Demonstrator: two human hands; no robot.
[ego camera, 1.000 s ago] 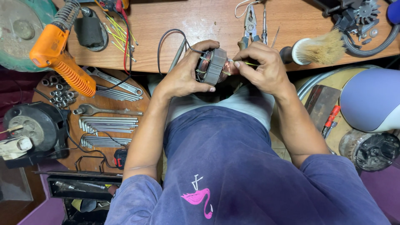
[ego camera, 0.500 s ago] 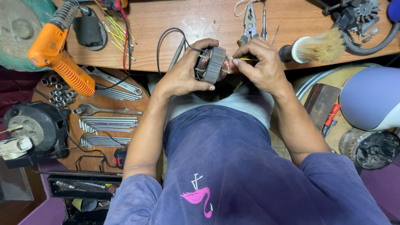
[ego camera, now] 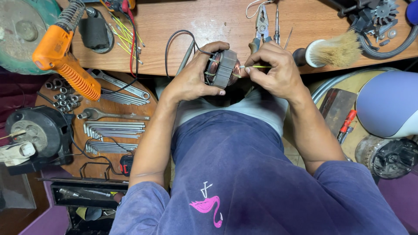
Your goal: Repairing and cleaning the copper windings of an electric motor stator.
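Barely any change from my end. Motor stator (ego camera: 223, 68) has rotated slightly in the left hand (ego camera: 191, 80), now showing more of its side face. Right hand (ego camera: 274, 72) has shifted a touch, its pinched yellow-green strip (ego camera: 254, 66) now pointing level into the copper windings.

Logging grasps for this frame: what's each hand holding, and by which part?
Left hand grips the motor stator around its laminated outer body. Right hand pinches a thin yellow-green sleeve near its end, at the copper winding.
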